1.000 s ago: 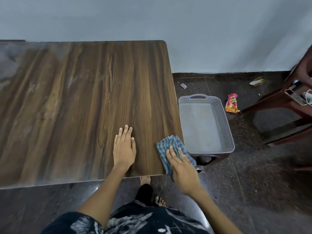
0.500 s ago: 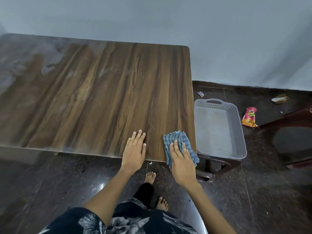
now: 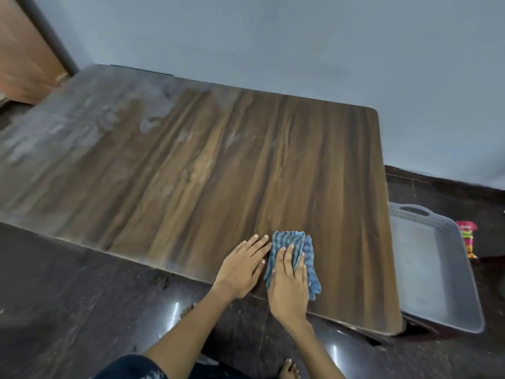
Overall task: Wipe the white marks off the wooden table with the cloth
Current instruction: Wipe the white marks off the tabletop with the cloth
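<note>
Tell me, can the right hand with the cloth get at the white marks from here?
Probably, with a long reach: right hand presses the cloth at the near edge; the white marks lie far left, with bare table between.

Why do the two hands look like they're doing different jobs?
The right hand presses on the cloth; the left hand lies on bare table. The right hand moves the wiping cloth; the left seems only to lean. Both lie flat, fingers straight, near the front edge.

cloth: blue striped, folded, near edge | wooden table: white marks far-left
</note>
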A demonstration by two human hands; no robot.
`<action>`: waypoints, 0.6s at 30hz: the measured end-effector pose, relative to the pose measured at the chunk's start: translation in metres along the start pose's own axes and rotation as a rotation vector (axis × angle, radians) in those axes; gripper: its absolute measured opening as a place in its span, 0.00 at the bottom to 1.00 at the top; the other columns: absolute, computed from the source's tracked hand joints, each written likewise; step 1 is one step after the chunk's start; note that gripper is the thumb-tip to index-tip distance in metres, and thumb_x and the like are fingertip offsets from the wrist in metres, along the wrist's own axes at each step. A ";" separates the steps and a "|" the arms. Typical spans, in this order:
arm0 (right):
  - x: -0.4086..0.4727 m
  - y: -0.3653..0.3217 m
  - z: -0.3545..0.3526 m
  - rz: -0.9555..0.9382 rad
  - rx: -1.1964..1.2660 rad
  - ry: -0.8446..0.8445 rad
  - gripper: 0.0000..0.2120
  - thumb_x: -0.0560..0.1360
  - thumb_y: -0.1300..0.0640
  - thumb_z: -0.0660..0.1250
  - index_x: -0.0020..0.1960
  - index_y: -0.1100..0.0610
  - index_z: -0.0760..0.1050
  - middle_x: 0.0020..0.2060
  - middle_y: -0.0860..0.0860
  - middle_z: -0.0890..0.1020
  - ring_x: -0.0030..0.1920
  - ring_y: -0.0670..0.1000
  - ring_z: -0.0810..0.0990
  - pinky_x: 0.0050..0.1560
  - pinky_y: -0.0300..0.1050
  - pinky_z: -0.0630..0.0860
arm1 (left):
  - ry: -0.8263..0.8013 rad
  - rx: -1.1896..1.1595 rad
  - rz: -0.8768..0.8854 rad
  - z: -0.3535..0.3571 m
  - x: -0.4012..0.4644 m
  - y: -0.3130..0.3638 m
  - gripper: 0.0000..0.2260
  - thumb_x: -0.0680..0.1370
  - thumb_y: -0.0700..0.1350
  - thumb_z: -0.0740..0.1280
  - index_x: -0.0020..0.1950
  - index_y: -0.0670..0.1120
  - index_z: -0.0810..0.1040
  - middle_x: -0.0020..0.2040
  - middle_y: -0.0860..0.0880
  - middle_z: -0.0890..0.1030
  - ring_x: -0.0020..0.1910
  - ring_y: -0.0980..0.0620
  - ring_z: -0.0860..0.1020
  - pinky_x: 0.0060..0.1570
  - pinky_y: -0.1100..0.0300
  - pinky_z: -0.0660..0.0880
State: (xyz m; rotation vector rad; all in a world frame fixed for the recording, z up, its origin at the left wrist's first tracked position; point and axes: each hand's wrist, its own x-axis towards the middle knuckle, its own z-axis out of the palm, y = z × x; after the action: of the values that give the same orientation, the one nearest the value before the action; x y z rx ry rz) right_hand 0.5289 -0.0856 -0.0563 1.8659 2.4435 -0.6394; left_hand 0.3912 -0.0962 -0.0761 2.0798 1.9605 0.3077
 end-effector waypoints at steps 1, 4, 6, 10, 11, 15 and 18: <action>0.007 -0.016 0.004 0.015 0.005 0.004 0.29 0.82 0.54 0.48 0.76 0.56 0.36 0.76 0.54 0.38 0.76 0.58 0.37 0.75 0.50 0.40 | -0.012 0.013 0.007 -0.005 0.002 -0.015 0.21 0.82 0.50 0.47 0.76 0.51 0.55 0.76 0.56 0.54 0.75 0.58 0.48 0.71 0.64 0.41; 0.035 -0.077 0.019 0.039 0.026 0.002 0.29 0.82 0.54 0.49 0.76 0.56 0.36 0.76 0.53 0.37 0.76 0.58 0.36 0.75 0.51 0.40 | -0.043 0.039 -0.007 -0.027 0.005 -0.075 0.22 0.82 0.51 0.46 0.76 0.52 0.51 0.77 0.57 0.51 0.76 0.57 0.46 0.72 0.60 0.41; 0.051 -0.111 0.028 0.044 0.033 0.001 0.29 0.82 0.54 0.49 0.77 0.56 0.37 0.77 0.52 0.38 0.76 0.58 0.36 0.75 0.51 0.40 | -0.063 0.045 -0.005 -0.044 0.008 -0.109 0.22 0.82 0.51 0.46 0.76 0.52 0.50 0.77 0.57 0.50 0.76 0.57 0.46 0.72 0.59 0.42; 0.085 -0.180 0.043 0.057 0.050 -0.002 0.29 0.82 0.53 0.49 0.77 0.56 0.38 0.77 0.52 0.40 0.76 0.58 0.36 0.76 0.51 0.40 | -0.108 0.052 0.007 -0.079 0.013 -0.177 0.22 0.82 0.50 0.47 0.76 0.51 0.50 0.77 0.56 0.50 0.76 0.56 0.47 0.73 0.58 0.44; 0.092 -0.194 0.045 0.055 0.049 -0.003 0.29 0.82 0.53 0.49 0.77 0.56 0.38 0.77 0.52 0.40 0.76 0.58 0.36 0.76 0.51 0.40 | -0.114 0.049 0.001 -0.085 0.015 -0.190 0.22 0.82 0.50 0.47 0.76 0.51 0.50 0.77 0.56 0.50 0.76 0.57 0.47 0.73 0.58 0.45; 0.120 -0.246 0.053 0.048 0.066 -0.029 0.28 0.82 0.53 0.47 0.77 0.57 0.39 0.77 0.53 0.41 0.76 0.59 0.36 0.75 0.51 0.40 | -0.119 -0.008 -0.063 -0.106 0.020 -0.240 0.21 0.82 0.50 0.47 0.76 0.51 0.52 0.77 0.56 0.52 0.76 0.57 0.48 0.73 0.57 0.44; 0.139 -0.284 0.057 0.024 0.113 -0.082 0.26 0.83 0.54 0.45 0.77 0.57 0.39 0.77 0.52 0.40 0.75 0.58 0.34 0.74 0.51 0.37 | -0.076 -0.069 -0.171 -0.114 0.021 -0.270 0.21 0.82 0.50 0.48 0.75 0.50 0.56 0.76 0.56 0.55 0.75 0.57 0.48 0.73 0.55 0.43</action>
State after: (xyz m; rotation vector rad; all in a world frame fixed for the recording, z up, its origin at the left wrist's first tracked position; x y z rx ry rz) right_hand 0.2116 -0.0351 -0.0526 1.8636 2.3772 -0.8513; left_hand 0.1004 -0.0562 -0.0594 1.8397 2.0354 0.2532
